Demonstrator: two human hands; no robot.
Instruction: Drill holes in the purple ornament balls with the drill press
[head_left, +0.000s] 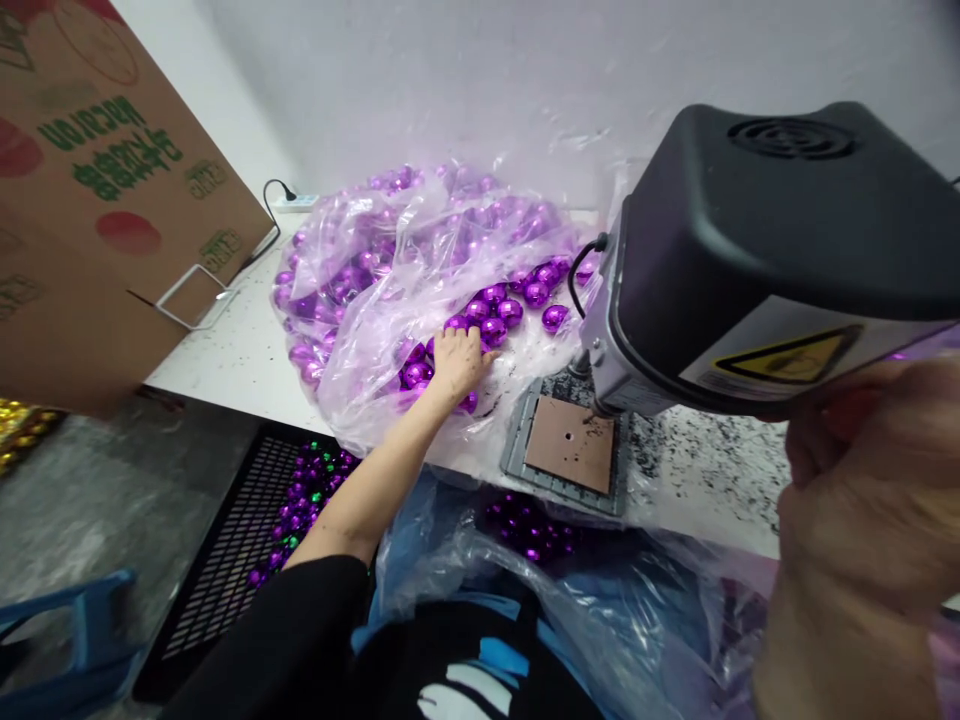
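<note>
My left hand (459,362) reaches down onto shiny purple balls (493,330) at the mouth of a clear plastic bag. Its fingers curl over a purple ball, mostly hiding it. A bench drill press (780,250) with a black housing and a yellow warning label stands at the right. Large and close to the camera, my right hand (862,480) is closed at the machine's lower right side, around what looks like a handle with a reddish part; its fingers are partly hidden. Under the drill head lies a square brown board (571,440) with a small hole, resting on a grey metal base (517,455).
The clear bag (420,255) full of purple balls covers the table's back. Dark shavings (697,465) litter the white table. A cardboard box (112,220) leans in at left. Below are a black crate (225,560) with purple and green balls, and a blue stool (82,630).
</note>
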